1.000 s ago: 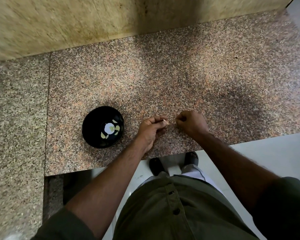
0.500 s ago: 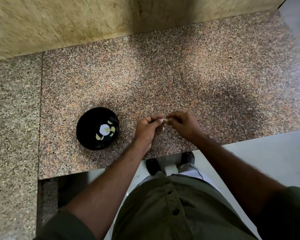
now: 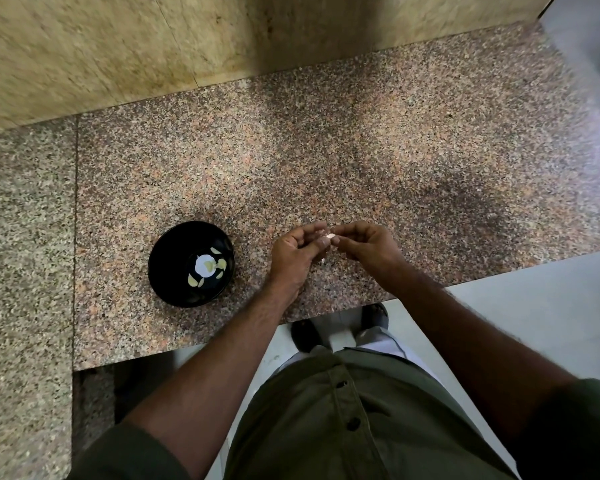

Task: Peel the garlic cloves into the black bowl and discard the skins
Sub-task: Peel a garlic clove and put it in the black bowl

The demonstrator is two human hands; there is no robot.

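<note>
Between the first frame and now, the right hand [image 3: 364, 249] has closed the gap to the left hand [image 3: 297, 252]: the two were apart, met at the fingertips half a second ago, and now both pinch the garlic clove [image 3: 330, 236] between them (a small pale piece, its detail too fine to resolve). The pair of hands now sits slightly farther from the black bowl [image 3: 191, 264] and higher above the granite counter [image 3: 361, 150].
</note>
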